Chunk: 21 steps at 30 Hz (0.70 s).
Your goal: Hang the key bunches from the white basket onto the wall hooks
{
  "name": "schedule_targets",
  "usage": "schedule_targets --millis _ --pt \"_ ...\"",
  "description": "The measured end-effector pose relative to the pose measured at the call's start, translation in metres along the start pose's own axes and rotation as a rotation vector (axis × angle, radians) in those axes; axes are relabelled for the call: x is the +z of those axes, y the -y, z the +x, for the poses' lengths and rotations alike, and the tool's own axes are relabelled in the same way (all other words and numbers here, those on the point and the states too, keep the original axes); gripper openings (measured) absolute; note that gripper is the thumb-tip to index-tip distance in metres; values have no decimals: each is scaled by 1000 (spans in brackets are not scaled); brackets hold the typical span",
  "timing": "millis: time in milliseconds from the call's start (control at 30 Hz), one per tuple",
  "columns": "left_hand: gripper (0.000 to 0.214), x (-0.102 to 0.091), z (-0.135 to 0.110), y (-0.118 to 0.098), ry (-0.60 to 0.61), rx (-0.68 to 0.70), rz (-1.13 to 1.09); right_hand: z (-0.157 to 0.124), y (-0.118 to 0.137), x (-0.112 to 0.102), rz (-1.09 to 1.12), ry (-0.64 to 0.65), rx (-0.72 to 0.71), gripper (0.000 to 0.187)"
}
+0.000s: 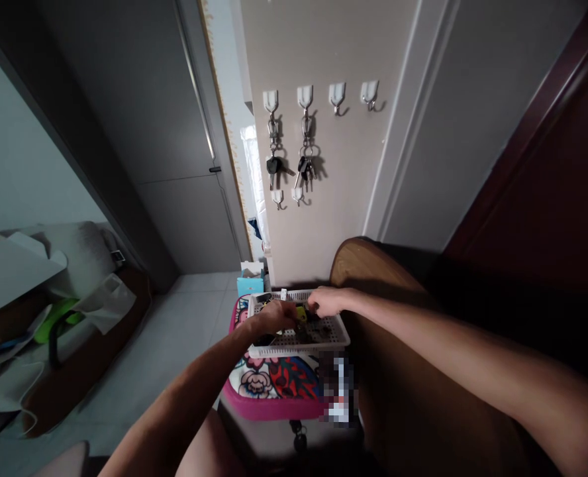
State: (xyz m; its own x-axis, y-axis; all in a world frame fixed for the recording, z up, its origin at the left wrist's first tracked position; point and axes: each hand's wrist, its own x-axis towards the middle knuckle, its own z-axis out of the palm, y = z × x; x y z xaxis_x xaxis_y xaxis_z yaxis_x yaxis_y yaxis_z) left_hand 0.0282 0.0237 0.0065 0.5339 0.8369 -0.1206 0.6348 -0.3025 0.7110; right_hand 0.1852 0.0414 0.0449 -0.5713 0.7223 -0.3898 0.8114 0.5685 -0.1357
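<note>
A white plastic basket (298,348) with slotted sides holds small dark and metallic items that are hard to make out. My left hand (278,317) reaches into it from the left, fingers curled together; what they pinch is too small to name. Beside those fingertips shows a small yellow object (301,313). My right hand (324,301) comes over the basket's right back corner with its fingers bent downward and closed, their tips partly hidden. On the wall, two bunches of keys, one on the left (273,165) and one on the right (305,168), hang by metal clips from white hooks.
Under the basket is a pink-edged patterned seat (274,405). Bare white hooks, one of them at the upper right (369,94), stick to the wall. A curved wooden panel (368,271) stands at right, a blue box (251,283) behind, and a cluttered bench (120,321) at left.
</note>
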Motion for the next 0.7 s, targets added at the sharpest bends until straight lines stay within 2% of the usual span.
schedule_targets --millis 67,167,400,567,633,700 --pt "12 0 3 4 -15 10 -195 1 1 -2 47 5 -37 24" --pt "11 -2 4 4 -75 15 -361 2 3 -2 202 25 -88 26" --pt "21 -10 -1 -13 -153 -59 -638 -1 8 -2 793 141 -82 25" --pt "22 -11 2 -22 -290 -103 -928 2 8 -6 990 4 -22 22" --pt "23 -13 2 -25 -348 -73 -974 0 6 -13 1031 -52 -11 22" --pt "26 -14 0 -28 -324 -10 -944 -4 6 -22 1108 -89 -75 23"
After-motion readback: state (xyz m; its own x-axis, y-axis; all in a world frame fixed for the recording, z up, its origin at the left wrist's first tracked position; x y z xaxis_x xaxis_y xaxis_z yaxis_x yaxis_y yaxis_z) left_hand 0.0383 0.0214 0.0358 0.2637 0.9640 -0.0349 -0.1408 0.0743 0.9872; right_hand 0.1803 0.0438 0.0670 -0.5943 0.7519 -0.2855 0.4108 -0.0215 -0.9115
